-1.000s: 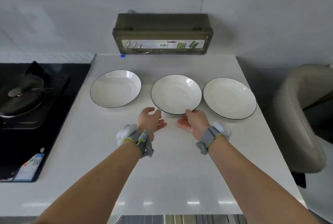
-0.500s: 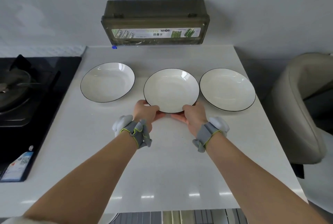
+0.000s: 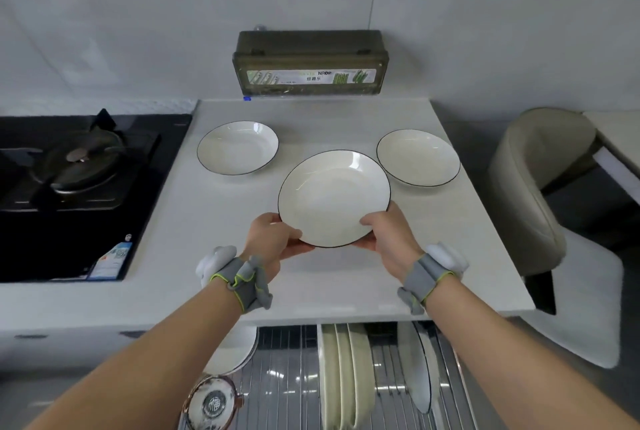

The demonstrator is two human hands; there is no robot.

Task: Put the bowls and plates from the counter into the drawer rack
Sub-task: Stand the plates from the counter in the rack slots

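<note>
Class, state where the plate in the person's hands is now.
Head view, centre: the held plate hangs above the counter, gripped by the left hand and right hand.

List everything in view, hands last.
held plate: one, white with dark rim, over the counter, between both hands
counter plates: two, white with dark rim, left and right of the held one
counter: one, white, centre
drawer rack: one, metal, open below the counter
racked plates: several, cream, upright in the rack
patterned dish: one, white and brown, rack's left
gas stove: one, black, left
wall box: one, olive, behind the counter
chair: one, beige, right
left hand: grips the plate's near left rim
right hand: grips its near right rim
</note>
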